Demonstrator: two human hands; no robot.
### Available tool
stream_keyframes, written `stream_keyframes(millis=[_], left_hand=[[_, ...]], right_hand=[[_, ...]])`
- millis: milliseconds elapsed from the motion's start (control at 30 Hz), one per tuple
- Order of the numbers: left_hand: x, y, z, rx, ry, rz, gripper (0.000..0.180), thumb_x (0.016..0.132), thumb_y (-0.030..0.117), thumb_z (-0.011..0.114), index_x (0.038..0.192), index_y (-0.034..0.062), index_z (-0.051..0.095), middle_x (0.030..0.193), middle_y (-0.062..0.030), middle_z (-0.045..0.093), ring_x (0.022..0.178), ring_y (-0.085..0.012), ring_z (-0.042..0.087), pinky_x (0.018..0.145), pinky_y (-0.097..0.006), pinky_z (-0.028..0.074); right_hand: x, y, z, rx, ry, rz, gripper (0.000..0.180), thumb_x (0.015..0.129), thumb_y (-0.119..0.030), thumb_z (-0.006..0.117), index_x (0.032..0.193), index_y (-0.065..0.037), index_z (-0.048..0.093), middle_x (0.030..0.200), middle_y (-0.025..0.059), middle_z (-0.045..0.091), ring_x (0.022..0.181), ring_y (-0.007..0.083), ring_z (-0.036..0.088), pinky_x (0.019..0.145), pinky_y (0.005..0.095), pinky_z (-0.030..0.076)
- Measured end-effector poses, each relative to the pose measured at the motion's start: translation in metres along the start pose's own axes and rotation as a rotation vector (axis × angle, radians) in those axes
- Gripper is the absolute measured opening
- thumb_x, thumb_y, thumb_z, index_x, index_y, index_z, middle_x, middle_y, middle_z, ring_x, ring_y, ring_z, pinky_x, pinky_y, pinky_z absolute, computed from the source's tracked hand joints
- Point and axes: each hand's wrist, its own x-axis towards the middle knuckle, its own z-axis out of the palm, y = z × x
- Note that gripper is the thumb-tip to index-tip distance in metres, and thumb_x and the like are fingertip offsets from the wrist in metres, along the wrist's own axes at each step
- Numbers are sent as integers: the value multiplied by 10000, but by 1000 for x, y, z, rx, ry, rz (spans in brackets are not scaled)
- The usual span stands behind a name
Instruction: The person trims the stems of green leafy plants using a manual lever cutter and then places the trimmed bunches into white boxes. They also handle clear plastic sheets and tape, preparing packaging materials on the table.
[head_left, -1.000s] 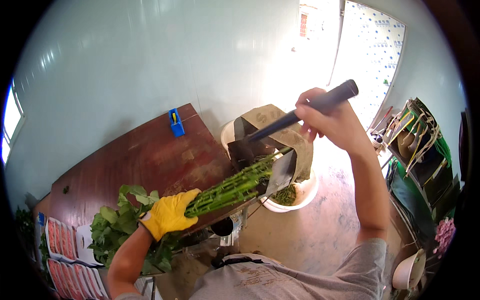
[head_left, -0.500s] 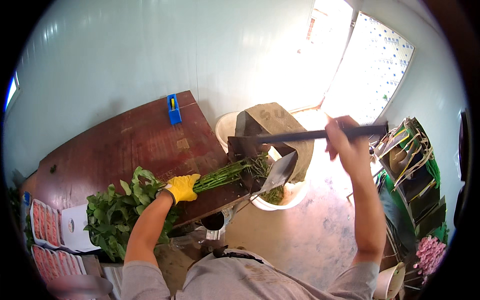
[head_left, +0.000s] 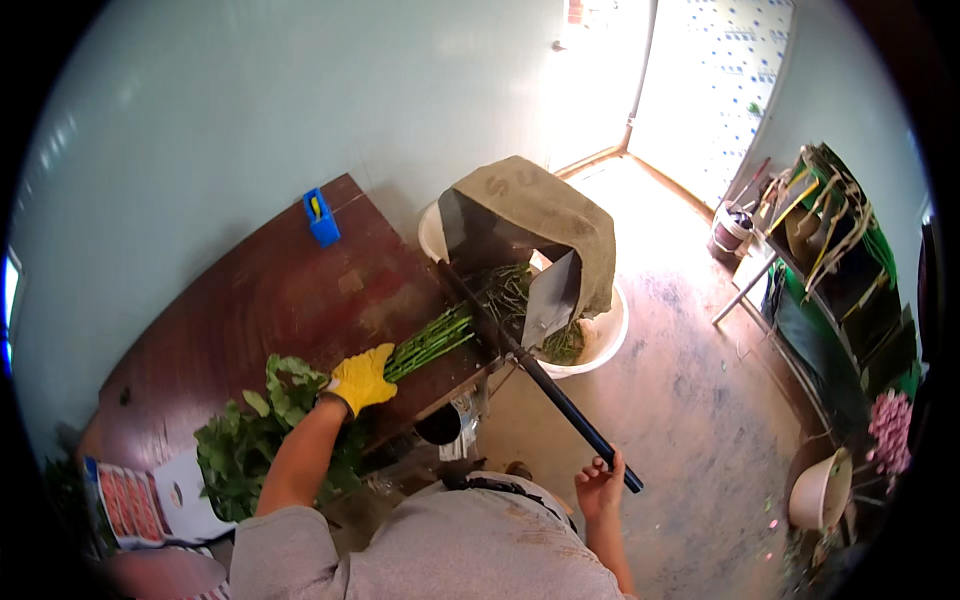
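Observation:
My left hand (head_left: 362, 380), in a yellow glove, is closed around a bundle of leafy stems (head_left: 430, 343) lying on the table. Its green leaves (head_left: 245, 450) spread to the left, and the cut-end side points right, into a lever cutter at the table's edge. The cutter's long black handle (head_left: 570, 400) is down across the stems, slanting toward me. At its near end my bare right hand (head_left: 600, 487) holds it loosely with curled fingers. A metal plate (head_left: 551, 298) stands beside the cutter; stem scraps (head_left: 563, 343) lie beneath it.
The dark red table (head_left: 270, 290) carries a blue tape dispenser (head_left: 321, 217) and printed packaging (head_left: 185, 490). A white tub (head_left: 618, 325) stands under the cutter, with a brown sack-like cover (head_left: 560, 205) above. At right are a rack (head_left: 830, 270), pink flowers (head_left: 889, 432) and a pale bucket (head_left: 821, 490).
The cutter's handle has swung down from its raised position, across the stems and toward me. My right hand has come down with it. The left hand still grips the bundle.

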Motion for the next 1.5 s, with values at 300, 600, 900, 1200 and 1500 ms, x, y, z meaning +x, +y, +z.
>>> stream_keyframes(millis=[300,600,900,1200,1500], left_hand=[[3,-2,7,51,-47,-71,813,768,405,697,1475,176,368,1381,-156,541,1128,-376,622,936,-505,506],[6,-8,13,11,-70,-92,727,783,383,667,1442,195,425,1199,-119,634,1032,-344,652,855,-506,527],[9,-3,-1,29,8,-80,798,678,377,741,1406,205,465,1144,-139,642,1004,-346,658,853,-496,520],[12,-3,10,-61,-11,-121,720,763,382,693,1418,196,461,1157,-120,637,1048,-340,638,890,-472,512],[12,10,-12,-65,-70,-146,701,753,371,705,1382,151,487,1207,-206,653,1104,-408,616,942,-489,490]], right_hand=[[-10,-57,51,-1469,-9,-897,303,941,-315,665,1025,-23,664,796,90,687,712,237,657,663,336,524],[44,-79,28,-2115,-197,-31,423,819,-451,766,920,-47,690,740,200,655,716,376,660,675,450,515],[150,0,-23,-2146,-373,-367,284,811,-313,729,788,-37,666,723,190,674,639,349,666,604,435,520],[-43,-144,180,-836,-852,372,964,846,-274,748,1556,-30,144,1223,392,556,794,370,710,548,348,574],[-64,-98,326,-527,-1008,-514,474,966,-229,636,1338,-28,422,1045,269,667,728,321,729,480,315,581]])
